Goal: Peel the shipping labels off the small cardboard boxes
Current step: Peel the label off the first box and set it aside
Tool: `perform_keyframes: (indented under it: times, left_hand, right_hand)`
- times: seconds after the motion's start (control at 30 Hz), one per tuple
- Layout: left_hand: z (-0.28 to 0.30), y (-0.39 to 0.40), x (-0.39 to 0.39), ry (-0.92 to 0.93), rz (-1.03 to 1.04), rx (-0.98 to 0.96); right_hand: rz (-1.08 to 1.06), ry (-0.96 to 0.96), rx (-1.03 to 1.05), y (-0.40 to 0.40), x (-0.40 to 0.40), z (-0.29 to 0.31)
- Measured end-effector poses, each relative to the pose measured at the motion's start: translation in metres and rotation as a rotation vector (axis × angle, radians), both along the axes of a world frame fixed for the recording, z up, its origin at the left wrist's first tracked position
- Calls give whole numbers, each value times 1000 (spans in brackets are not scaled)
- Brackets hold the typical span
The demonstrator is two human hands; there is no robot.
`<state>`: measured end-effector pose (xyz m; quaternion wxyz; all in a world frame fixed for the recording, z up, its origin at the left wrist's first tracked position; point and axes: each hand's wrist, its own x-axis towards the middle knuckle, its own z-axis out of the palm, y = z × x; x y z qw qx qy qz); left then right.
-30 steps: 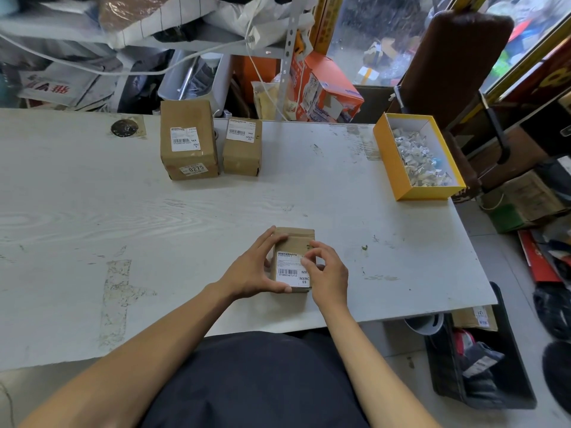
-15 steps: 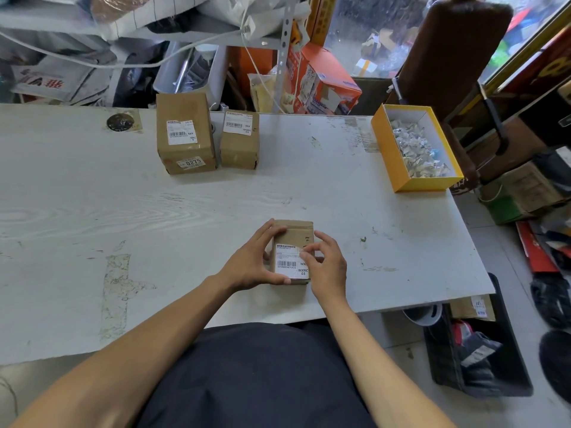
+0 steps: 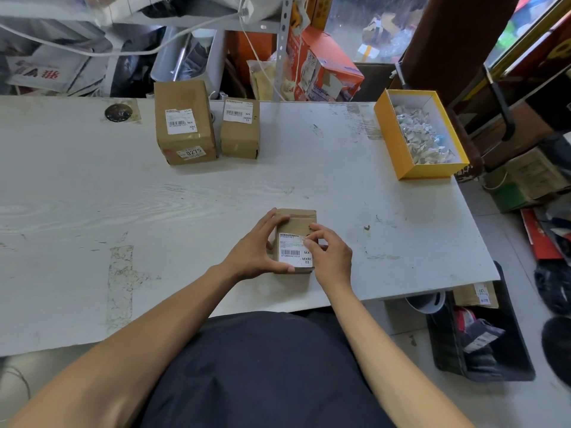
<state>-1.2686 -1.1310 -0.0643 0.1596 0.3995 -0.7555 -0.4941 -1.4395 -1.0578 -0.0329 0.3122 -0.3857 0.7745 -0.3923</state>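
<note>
— Changed? Right hand (image 3: 332,257) fingers (image 3: 310,243) shifted up to white barcode label (image 3: 295,250) top-right corner, pinching, lift unclear.
— Small brown cardboard box (image 3: 296,222)? On white surface (image 3: 185,211), clamped by left hand (image 3: 256,251). Peel just starting.

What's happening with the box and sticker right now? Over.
Left hand steadies the small box. Right hand picks at the label edge. Label not off. Nothing blocking.

Matt brown cardboard box (image 3: 296,222), white paper label (image 3: 293,251), scuffed table (image 3: 216,196).
</note>
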Motion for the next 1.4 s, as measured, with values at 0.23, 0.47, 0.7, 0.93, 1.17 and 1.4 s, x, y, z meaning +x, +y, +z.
perform_keyframes:
  times: [0.23, 0.47, 0.7, 0.93, 1.17, 1.4]
  left_hand:
    - [-2, -2, -2, 9, 0, 7]
    - [-3, -1, 0, 8, 3, -1]
    - [-4, -1, -1, 21, 8, -1]
    - [-5, -1, 0, 27, 10, 4]
    - [-9, 0, 0, 42, 12, 38]
    - [-10, 1, 0, 38, 14, 51]
  right_hand:
    - [4, 17, -15, 1, 1, 2]
    - [12, 31, -25, 1, 1, 0]
    - [5, 23, -32, 1, 1, -1]
    - [3, 14, -22, 2, 2, -1]
    - [-4, -12, -14, 2, 2, -1]
    - [-4, -16, -19, 3, 2, 0]
